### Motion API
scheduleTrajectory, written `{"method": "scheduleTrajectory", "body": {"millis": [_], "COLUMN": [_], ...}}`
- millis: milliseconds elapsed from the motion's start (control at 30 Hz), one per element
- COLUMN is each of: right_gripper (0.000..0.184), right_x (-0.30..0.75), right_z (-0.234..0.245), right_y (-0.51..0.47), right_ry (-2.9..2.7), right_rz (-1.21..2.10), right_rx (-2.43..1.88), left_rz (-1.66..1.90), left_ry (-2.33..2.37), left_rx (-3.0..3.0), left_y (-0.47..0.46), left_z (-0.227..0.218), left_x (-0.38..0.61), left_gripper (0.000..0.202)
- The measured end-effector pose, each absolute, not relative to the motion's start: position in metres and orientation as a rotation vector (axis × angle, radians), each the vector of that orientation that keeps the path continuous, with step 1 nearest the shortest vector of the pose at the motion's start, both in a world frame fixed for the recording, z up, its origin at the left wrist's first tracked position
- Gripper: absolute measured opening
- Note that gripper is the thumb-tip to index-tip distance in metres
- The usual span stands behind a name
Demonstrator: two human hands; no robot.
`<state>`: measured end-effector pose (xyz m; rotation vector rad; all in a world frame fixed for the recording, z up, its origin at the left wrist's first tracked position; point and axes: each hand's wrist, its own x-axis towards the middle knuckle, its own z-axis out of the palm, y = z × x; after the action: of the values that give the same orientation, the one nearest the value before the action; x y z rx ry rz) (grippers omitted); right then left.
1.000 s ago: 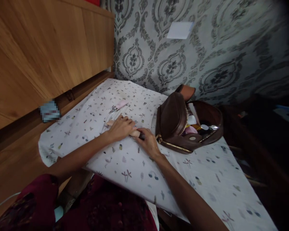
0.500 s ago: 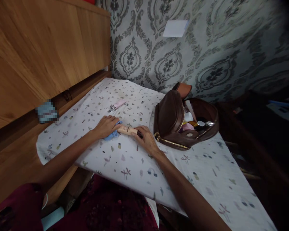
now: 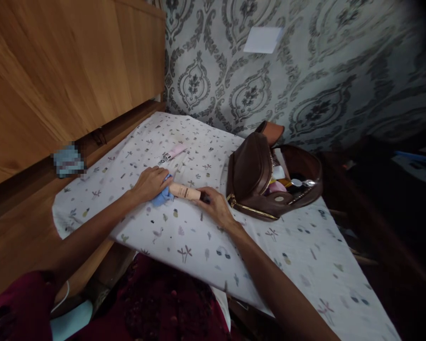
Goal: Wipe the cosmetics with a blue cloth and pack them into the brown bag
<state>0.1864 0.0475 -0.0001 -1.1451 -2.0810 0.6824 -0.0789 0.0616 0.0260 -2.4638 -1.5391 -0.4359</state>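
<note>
Between my hands is a beige cosmetic tube [image 3: 185, 192] with a dark cap, lying crosswise just over the patterned cloth. My right hand [image 3: 215, 204] is closed around its dark cap end. A crumpled blue cloth [image 3: 162, 196] is gripped in my left hand [image 3: 151, 182] and pressed against the tube's other end. A pink tube [image 3: 176, 151] with a silvery cap lies on the table cover behind my left hand. To the right of my right hand stands an open brown cosmetic bag [image 3: 250, 166], with several items showing inside.
A white printed cloth covers the table [image 3: 206, 246], whose near edge meets my body. A wooden cabinet [image 3: 92, 61] rises at the left. The patterned wall [image 3: 213, 71] stands behind, with a white paper [image 3: 263, 40] on it.
My left hand and the blue cloth have shifted slightly left along the tube, baring more of its end. My right hand keeps its hold on the cap end.
</note>
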Motion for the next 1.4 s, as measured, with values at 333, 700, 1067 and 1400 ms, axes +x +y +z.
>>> {"method": "scheduleTrajectory", "body": {"millis": [333, 700, 1067, 1400], "right_gripper": [0.028, 0.026, 0.044, 0.044], "right_x": [0.180, 0.178, 0.173, 0.178], "right_z": [0.002, 0.002, 0.003, 0.001], "right_y": [0.041, 0.037, 0.039, 0.044], "right_ry": [-1.946, -1.925, -1.752, -1.499], "right_rz": [0.853, 0.837, 1.148, 1.221], "right_rx": [-1.108, -1.108, -1.017, -1.060], "left_rz": [-0.438, -0.050, -0.016, -0.159], "left_ry": [-1.379, -1.226, -1.438, -1.215], "left_rx": [-2.456, -2.813, -2.717, -2.462], "left_y": [0.051, 0.054, 0.038, 0.048], "left_z": [0.045, 0.057, 0.059, 0.054], "left_x": [-0.042, -0.055, -0.103, -0.079], "left_gripper": [0.039, 0.041, 0.021, 0.019]}}
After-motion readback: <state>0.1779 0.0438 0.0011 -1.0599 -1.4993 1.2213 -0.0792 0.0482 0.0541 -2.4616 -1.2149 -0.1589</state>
